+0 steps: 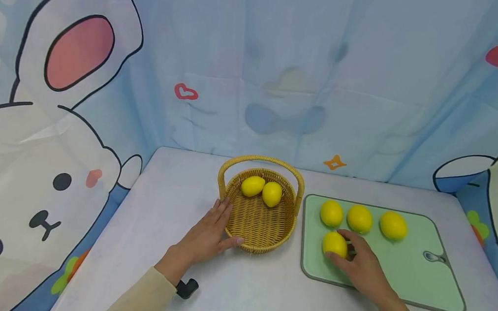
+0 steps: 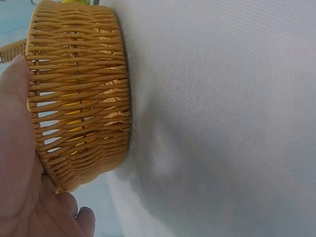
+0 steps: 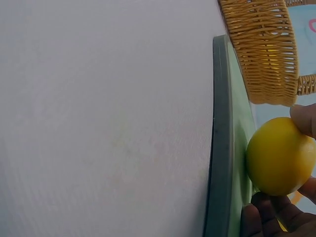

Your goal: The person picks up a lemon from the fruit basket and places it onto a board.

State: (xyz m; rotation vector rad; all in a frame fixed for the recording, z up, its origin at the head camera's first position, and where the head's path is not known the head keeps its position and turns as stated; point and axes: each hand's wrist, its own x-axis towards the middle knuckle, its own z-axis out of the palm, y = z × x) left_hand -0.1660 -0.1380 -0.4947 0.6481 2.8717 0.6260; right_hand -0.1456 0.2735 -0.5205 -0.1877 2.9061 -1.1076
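A yellow lemon (image 1: pixel 335 244) sits between the thumb and fingers of my right hand (image 1: pixel 363 267), over the near left part of a pale green cutting board (image 1: pixel 403 275). The right wrist view shows this lemon (image 3: pixel 277 158) close over the board's surface. My left hand (image 1: pixel 206 236) rests against the near left side of a round wicker basket (image 1: pixel 251 227), thumb along the front and fingers fairly straight along the left rim. Inside the basket, toward the back, lie two lemons, a left one (image 1: pixel 252 186) and a right one (image 1: pixel 271 194).
Three more lemons stand in a row along the board's far side: left (image 1: pixel 331 213), middle (image 1: pixel 359 218) and right (image 1: pixel 393 225). The basket's arched handle (image 1: pixel 261 158) rises above it. Behind the white table (image 1: pixel 170 188) hangs a blue printed curtain (image 1: pixel 224 35).
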